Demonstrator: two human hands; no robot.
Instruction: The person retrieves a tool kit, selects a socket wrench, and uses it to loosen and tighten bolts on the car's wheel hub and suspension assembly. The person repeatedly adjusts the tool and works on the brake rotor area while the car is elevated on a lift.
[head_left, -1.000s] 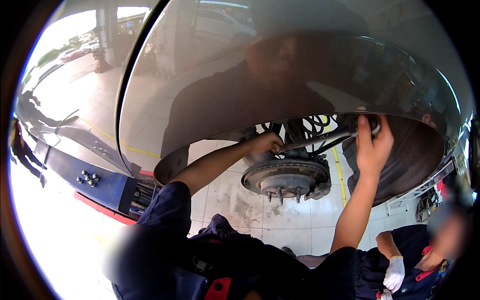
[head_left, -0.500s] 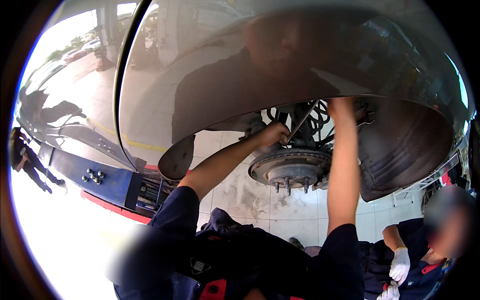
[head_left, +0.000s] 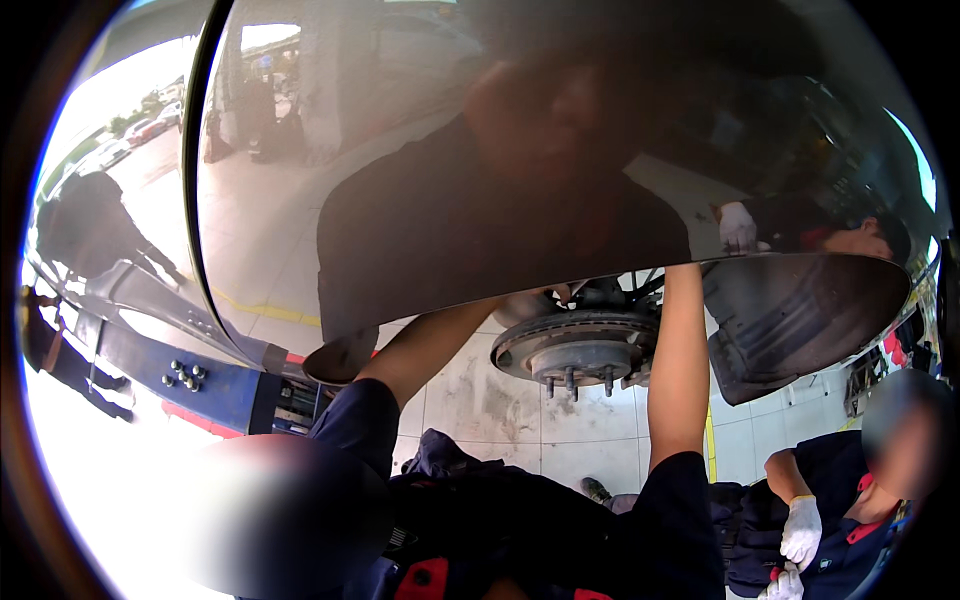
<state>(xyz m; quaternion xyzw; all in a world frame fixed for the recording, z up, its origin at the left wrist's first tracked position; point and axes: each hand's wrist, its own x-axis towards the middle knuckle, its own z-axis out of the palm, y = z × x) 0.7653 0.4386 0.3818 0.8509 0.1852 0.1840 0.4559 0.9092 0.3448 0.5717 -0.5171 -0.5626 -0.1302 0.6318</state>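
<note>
Both my arms reach up into the wheel arch of a raised dark car. My left hand (head_left: 535, 298) is mostly hidden behind the fender edge (head_left: 460, 303), above the left side of the brake disc (head_left: 515, 355); its grip does not show. Up past the same edge, to the right of the disc, goes my right forearm (head_left: 680, 370); that hand is wholly hidden. Studs (head_left: 571, 378) stick out of the disc's hub. Behind the disc, dark suspension parts (head_left: 645, 287) show only in part.
Several lug nuts (head_left: 183, 376) stand on a blue platform (head_left: 228, 392) at the left. A dark wheel-arch liner (head_left: 800, 320) curves down at the right. At lower right is a co-worker wearing white gloves (head_left: 801, 530). Another person (head_left: 75, 360) stands at far left.
The view has shifted closer to the fender, which now covers more of the wheel arch. The spring, the slanted rod and both hands, visible before, are now largely or wholly hidden.
</note>
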